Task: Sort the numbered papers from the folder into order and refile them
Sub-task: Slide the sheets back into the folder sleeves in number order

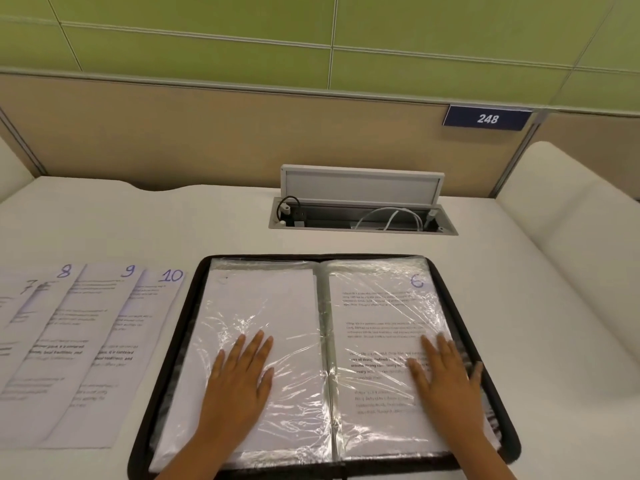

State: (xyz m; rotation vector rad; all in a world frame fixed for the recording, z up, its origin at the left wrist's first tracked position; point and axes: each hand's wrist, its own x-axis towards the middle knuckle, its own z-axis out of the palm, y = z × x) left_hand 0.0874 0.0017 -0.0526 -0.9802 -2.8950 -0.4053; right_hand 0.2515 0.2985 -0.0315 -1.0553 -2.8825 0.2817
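**Folder open on worktop, both hands flat on sleeves**

The folder (180, 341) lies open on the worktop (207, 223). The left hand (239, 379) rests flat on the left plastic sleeve (256, 306), fingers (258, 344) straight and slightly spread. The right hand (446, 379) lies flat on the paper marked 6 (388, 306), fingers straight. Papers 7 (14, 306), 8 (45, 323), 9 (97, 323) and 10 (145, 323) overlap just left of the folder. Behind it, a cable box (362, 216) stands open.

Four loose papers (86, 341), one folder (194, 306)
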